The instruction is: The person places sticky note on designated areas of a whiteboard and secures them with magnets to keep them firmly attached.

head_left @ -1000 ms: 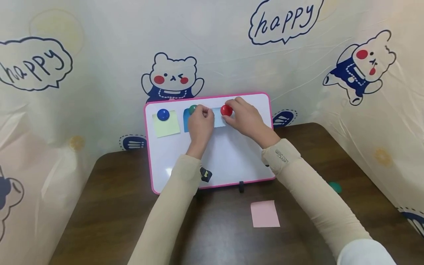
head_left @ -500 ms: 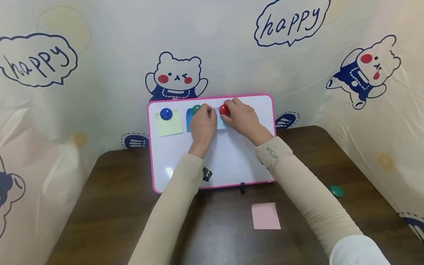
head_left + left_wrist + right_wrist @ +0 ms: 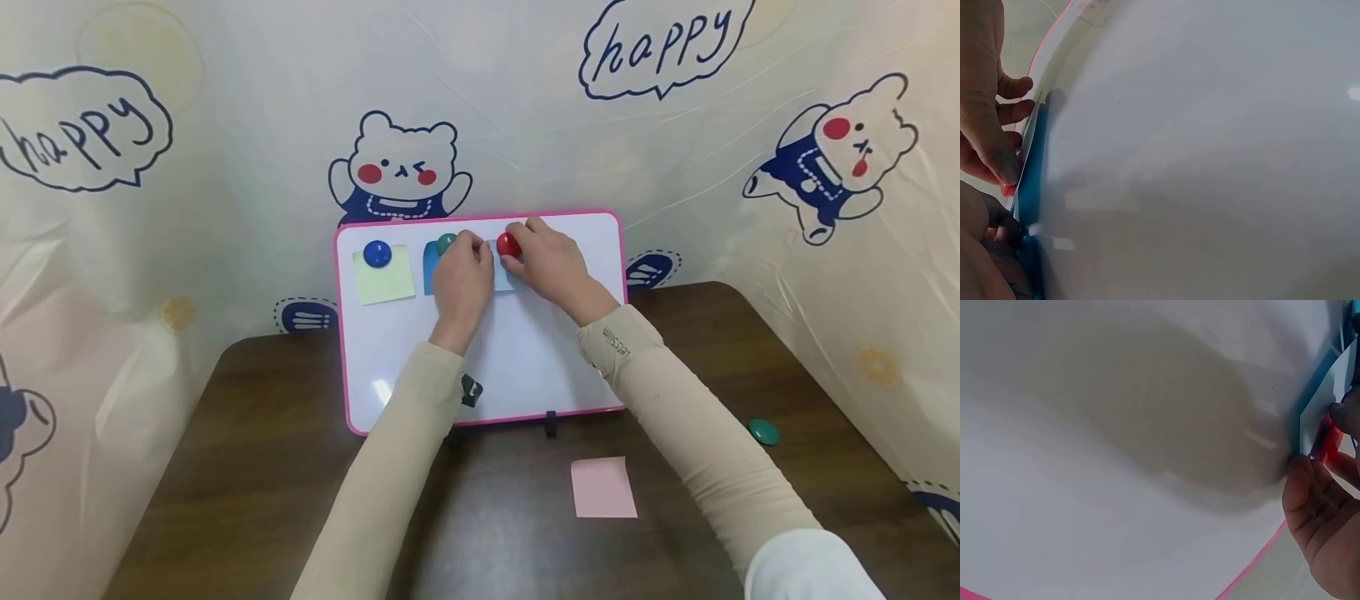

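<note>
A pink-framed whiteboard (image 3: 540,350) stands tilted on the table. My right hand (image 3: 551,262) pinches a round red magnet (image 3: 508,244) at the top of a light blue sticky note (image 3: 504,279). In the right wrist view, the note (image 3: 1319,412) curls away from the board beside the magnet (image 3: 1330,440). My left hand (image 3: 463,283) pinches the note's left side, its fingertips (image 3: 1007,231) close to the board in the left wrist view. Left of it, a green magnet (image 3: 446,242) sits over a darker blue note (image 3: 430,271), partly hidden by that hand.
At the board's upper left, a blue magnet (image 3: 377,253) holds a pale green note (image 3: 384,285). On the brown table (image 3: 247,467) lie a pink sticky note (image 3: 603,487) and a green magnet (image 3: 763,431). A printed curtain (image 3: 255,158) hangs behind the board.
The right hand and red magnet have shifted slightly left, closer to the left hand. The left hand keeps its place on the board; the view itself has moved a little.
</note>
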`<control>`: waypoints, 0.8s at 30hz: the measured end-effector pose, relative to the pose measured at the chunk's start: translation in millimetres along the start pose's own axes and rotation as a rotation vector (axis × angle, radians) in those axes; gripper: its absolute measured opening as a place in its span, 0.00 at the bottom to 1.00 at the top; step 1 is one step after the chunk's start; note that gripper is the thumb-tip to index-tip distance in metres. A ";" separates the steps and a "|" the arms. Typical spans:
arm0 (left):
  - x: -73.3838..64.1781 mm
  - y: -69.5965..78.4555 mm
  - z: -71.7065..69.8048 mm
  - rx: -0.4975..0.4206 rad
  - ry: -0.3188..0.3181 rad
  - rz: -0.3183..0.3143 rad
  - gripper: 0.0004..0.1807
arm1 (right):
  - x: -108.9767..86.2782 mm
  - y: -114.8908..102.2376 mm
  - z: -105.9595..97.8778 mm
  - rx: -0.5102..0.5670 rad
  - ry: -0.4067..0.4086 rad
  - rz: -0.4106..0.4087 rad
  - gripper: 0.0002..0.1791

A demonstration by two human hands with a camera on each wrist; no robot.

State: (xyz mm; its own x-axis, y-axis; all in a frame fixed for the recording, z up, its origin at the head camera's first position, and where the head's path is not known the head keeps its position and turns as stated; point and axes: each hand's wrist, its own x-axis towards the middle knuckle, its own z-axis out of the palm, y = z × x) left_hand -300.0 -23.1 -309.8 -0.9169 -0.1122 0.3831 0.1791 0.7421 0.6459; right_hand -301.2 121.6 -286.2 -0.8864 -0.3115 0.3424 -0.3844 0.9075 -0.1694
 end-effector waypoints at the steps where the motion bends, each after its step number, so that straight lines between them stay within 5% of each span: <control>1: 0.3 0.2 0.1 0.006 -0.001 -0.002 0.13 | 0.1 0.2 -0.1 0.000 0.001 -0.003 0.27; 24: -1.3 1.1 -1.9 0.013 0.006 0.019 0.12 | 1.1 -0.6 -2.6 -0.006 -0.006 -0.016 0.24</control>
State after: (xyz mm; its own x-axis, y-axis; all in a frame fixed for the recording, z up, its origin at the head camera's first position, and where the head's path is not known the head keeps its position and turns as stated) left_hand -297.9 -23.4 -308.3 -0.9110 -0.1018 0.3995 0.1921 0.7527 0.6297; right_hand -301.3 121.4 -283.3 -0.8817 -0.3276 0.3394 -0.3969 0.9041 -0.1582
